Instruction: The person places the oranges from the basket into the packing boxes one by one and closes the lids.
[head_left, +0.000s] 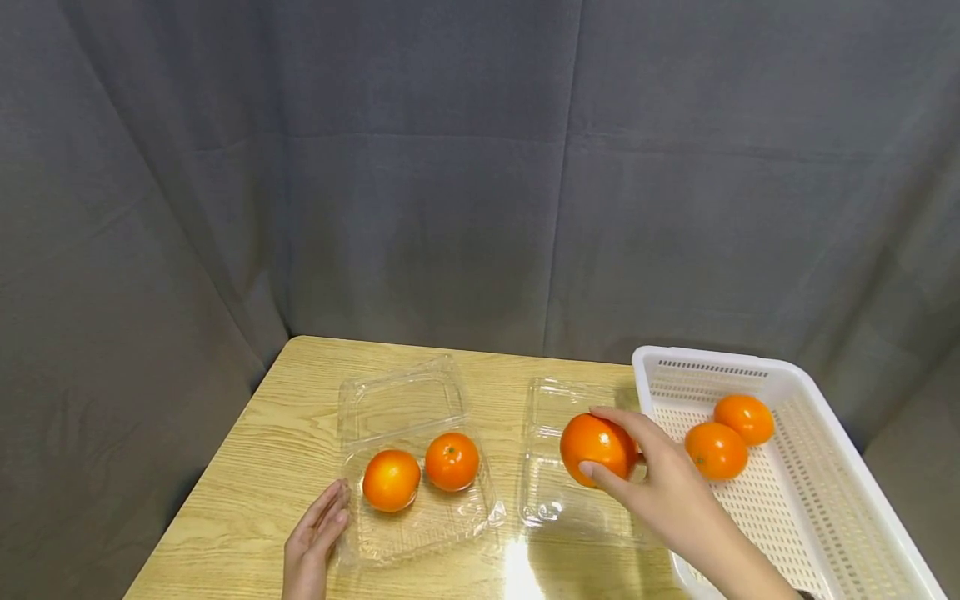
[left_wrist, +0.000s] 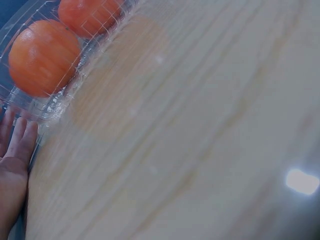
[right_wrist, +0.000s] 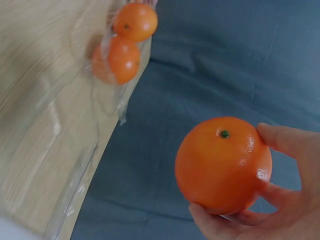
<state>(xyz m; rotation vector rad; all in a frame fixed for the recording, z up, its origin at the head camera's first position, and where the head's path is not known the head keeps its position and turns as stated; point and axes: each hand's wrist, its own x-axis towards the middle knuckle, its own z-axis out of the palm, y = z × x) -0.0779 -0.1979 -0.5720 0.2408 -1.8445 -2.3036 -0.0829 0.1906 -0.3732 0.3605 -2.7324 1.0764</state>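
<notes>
My right hand (head_left: 663,479) grips an orange (head_left: 597,448) between thumb and fingers, held over the right clear plastic clamshell (head_left: 551,500). In the right wrist view the green stem spot of this orange (right_wrist: 222,167) faces the camera. At the left clamshell (head_left: 420,533), my left hand (head_left: 318,529) lies along the left side with relaxed fingers right at the wall. Inside that clamshell's near half sit two oranges, a left one (head_left: 392,481) and a right one (head_left: 452,462). Its lid (head_left: 405,408) lies folded back toward the far side.
A white plastic basket (head_left: 840,442) with slotted walls stands on the right, and two oranges (head_left: 716,451) lie against each other in it. Everything rests on a wood-grain table (head_left: 247,492). Grey curtains (head_left: 450,183) hang behind and to the left.
</notes>
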